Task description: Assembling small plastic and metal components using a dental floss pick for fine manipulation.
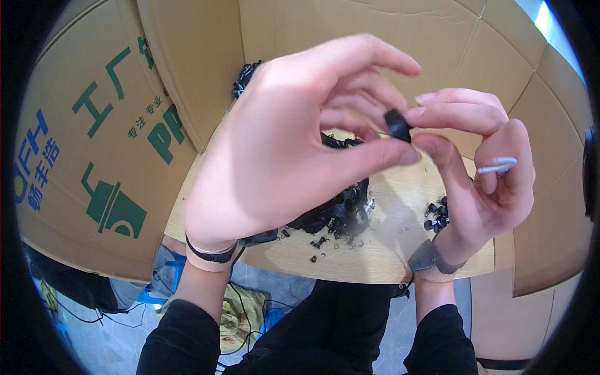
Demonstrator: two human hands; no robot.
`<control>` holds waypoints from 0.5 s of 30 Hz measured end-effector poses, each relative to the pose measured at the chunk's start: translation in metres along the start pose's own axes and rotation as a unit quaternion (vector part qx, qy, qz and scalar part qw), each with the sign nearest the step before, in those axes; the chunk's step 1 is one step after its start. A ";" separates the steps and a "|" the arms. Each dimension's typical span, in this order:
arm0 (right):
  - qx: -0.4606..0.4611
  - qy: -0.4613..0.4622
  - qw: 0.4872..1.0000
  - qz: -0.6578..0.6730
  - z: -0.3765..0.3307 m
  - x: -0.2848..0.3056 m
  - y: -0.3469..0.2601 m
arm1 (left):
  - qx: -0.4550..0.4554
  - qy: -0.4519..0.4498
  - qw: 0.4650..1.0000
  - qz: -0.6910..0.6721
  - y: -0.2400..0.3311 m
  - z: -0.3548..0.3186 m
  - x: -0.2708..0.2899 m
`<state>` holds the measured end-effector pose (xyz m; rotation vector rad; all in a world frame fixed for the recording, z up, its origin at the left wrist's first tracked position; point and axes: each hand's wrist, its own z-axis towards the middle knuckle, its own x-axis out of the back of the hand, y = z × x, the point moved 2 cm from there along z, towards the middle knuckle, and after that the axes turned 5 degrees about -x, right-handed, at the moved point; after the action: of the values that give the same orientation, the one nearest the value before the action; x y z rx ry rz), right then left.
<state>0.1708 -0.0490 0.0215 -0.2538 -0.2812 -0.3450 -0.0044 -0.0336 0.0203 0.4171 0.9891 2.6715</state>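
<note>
Fingers of both hands are meeting on one small black part (397, 125), held up in the air above the table, upper centre-right of the view.

Left hand (281, 150): thumb and curled index are closing on the part from its 9 o'clock side; thumb tip is sitting under it at about 6 o'clock, index and middle are bending in above and behind. Remaining fingers are loosely curled, index tip is sticking out past the part at 12 o'clock. Grip is nearly closed, only the part is between the tips.

Right hand (481, 169): index and thumb are pinching in from 3 o'clock, tips touching the part's right edge. Lower fingers are folding over a thin white pin (497, 165), which is poking out at 3 o'clock of the palm. So the right hand is holding two items at once.

Below the hands, a heap of black parts (334, 212) is lying on the wooden table (387, 250), at 6 o'clock from the held part. A smaller cluster of black pieces (437, 215) is sitting just beside the right wrist, at its 9 o'clock. Loose bits are scattering along the near table edge.

Cardboard panels (100, 156) are standing around the table at 9, 12 and 3 o'clock. Both wrists are wearing dark bands.
</note>
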 end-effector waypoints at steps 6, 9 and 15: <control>-0.066 0.019 0.993 -0.100 0.001 -0.002 -0.006 | -0.097 0.026 0.987 0.123 0.000 0.001 0.000; -0.011 -0.001 0.989 -0.147 0.003 0.004 -0.004 | -0.119 0.010 0.978 0.169 -0.003 0.003 -0.002; -0.231 0.034 0.971 0.054 0.005 0.011 0.004 | -0.206 -0.045 0.913 0.350 0.009 0.008 -0.005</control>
<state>0.1810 -0.0467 0.0282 -0.7117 -0.1140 -0.3068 0.0019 -0.0377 0.0313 0.9262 0.2286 3.3231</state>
